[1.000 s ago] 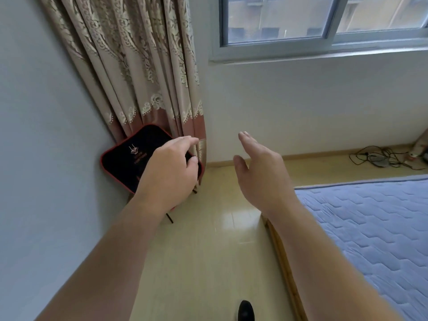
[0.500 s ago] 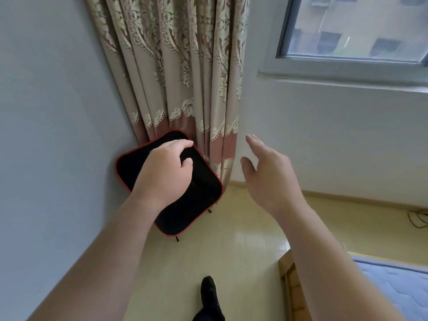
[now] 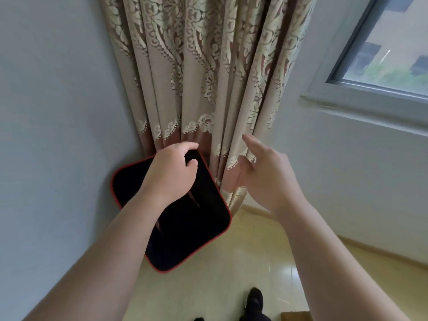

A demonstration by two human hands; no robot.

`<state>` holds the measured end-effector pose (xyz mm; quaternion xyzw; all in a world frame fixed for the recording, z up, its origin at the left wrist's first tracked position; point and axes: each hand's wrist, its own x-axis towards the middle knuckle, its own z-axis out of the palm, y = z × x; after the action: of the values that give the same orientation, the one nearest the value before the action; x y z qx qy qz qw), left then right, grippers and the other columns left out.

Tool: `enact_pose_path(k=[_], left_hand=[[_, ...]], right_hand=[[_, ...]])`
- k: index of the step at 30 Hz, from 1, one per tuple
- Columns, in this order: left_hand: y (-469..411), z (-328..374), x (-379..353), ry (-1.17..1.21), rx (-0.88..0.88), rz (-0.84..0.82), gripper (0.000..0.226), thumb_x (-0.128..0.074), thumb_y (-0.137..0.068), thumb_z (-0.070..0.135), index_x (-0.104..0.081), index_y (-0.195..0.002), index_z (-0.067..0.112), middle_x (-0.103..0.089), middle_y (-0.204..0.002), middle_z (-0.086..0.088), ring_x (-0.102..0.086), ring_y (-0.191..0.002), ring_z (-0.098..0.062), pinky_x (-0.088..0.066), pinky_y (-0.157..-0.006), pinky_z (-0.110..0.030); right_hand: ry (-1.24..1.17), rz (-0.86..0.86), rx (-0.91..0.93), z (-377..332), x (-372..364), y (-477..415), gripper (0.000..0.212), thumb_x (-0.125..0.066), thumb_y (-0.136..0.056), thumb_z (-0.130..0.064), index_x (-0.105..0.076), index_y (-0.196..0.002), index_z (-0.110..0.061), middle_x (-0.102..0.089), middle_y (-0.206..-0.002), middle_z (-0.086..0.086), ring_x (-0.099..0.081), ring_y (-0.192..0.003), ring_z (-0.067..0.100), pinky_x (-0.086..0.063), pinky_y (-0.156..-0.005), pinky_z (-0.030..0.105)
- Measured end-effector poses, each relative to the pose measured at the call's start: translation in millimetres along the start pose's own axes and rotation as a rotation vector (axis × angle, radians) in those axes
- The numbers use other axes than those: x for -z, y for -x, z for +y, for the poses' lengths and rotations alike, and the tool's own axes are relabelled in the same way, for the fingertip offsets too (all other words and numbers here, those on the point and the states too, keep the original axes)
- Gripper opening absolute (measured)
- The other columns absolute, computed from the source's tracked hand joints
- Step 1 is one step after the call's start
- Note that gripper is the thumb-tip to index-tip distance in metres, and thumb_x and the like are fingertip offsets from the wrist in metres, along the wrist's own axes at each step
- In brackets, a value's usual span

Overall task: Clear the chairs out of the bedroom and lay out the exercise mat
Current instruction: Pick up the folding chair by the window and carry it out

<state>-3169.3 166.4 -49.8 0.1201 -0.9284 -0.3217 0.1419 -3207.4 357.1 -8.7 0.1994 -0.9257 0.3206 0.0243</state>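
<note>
A black folding chair with a red-piped square seat (image 3: 192, 228) stands in the corner, against the grey wall and the curtain. My left hand (image 3: 171, 172) is over the seat's far edge, fingers curled around that edge at the curtain side. My right hand (image 3: 266, 177) hovers to the right of the chair, flat and open, fingers extended, close to the curtain's hem. The chair's legs are hidden under the seat. No exercise mat is in view.
A patterned beige and rose curtain (image 3: 208, 77) hangs to the floor behind the chair. A window (image 3: 382, 54) sits at upper right above a white wall. The floor (image 3: 231, 274) is glossy yellow wood. My dark shoe (image 3: 253, 300) is at the bottom edge.
I have stepped closer to the corner, so the chair looks larger and nearer. My left hand has closed on the seat's far edge. The bed has left the view.
</note>
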Motion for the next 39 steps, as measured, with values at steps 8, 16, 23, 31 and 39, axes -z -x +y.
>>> enact_pose_path(k=[8, 16, 23, 31, 39], left_hand=[[-88, -8, -51, 0.069, 0.178, 0.015, 0.040, -0.056, -0.098, 0.019, -0.056, -0.137, 0.027, -0.068, -0.118, 0.002, -0.054, -0.123, -0.005, -0.034, -0.090, -0.013], [-191, -15, -97, 0.075, 0.429, 0.165, 0.039, -0.057, -0.097, 0.022, -0.058, -0.135, 0.029, -0.062, -0.132, 0.008, -0.054, -0.117, 0.001, -0.036, -0.092, -0.014], [-223, -53, -120, 0.127, 0.597, 0.276, 0.038, -0.057, -0.095, 0.020, -0.060, -0.133, 0.024, -0.063, -0.130, 0.011, -0.057, -0.122, -0.003, -0.039, -0.103, -0.017], [-251, -122, -143, 0.348, 0.775, 0.299, 0.039, -0.054, -0.096, 0.016, -0.059, -0.135, 0.020, -0.062, -0.133, 0.006, -0.056, -0.123, -0.007, -0.036, -0.098, -0.014], [-288, -171, -196, 0.790, 0.941, 0.323, 0.036, -0.055, -0.098, 0.012, -0.061, -0.133, 0.019, -0.065, -0.127, 0.006, -0.059, -0.118, -0.007, -0.042, -0.097, -0.017]], right_hand=[[0.009, -0.109, 0.158, 47, -34, -138, 0.043, -0.049, -0.101, -0.020, -0.047, -0.144, -0.019, -0.068, -0.111, -0.004, -0.062, -0.085, 0.018, -0.043, -0.068, 0.014], [-0.062, -0.331, 0.295, 91, -65, -287, 0.040, -0.051, -0.101, -0.022, -0.051, -0.140, -0.020, -0.069, -0.093, -0.001, -0.065, -0.089, 0.023, -0.041, -0.067, 0.021], [-0.043, -0.590, 0.341, 98, -129, -353, 0.050, -0.049, -0.102, -0.030, -0.039, -0.151, -0.026, -0.057, -0.141, -0.004, -0.052, -0.129, 0.017, -0.043, -0.102, 0.028], [0.099, -0.679, 0.429, 90, -221, -405, 0.054, -0.050, -0.096, -0.035, -0.043, -0.149, -0.023, -0.057, -0.142, -0.001, -0.050, -0.134, 0.019, -0.041, -0.111, 0.045], [0.243, -0.757, 0.351, 113, -317, -465, 0.055, -0.034, -0.082, -0.044, -0.057, -0.131, -0.031, -0.066, -0.126, -0.006, -0.062, -0.116, 0.019, -0.052, -0.098, 0.043]])
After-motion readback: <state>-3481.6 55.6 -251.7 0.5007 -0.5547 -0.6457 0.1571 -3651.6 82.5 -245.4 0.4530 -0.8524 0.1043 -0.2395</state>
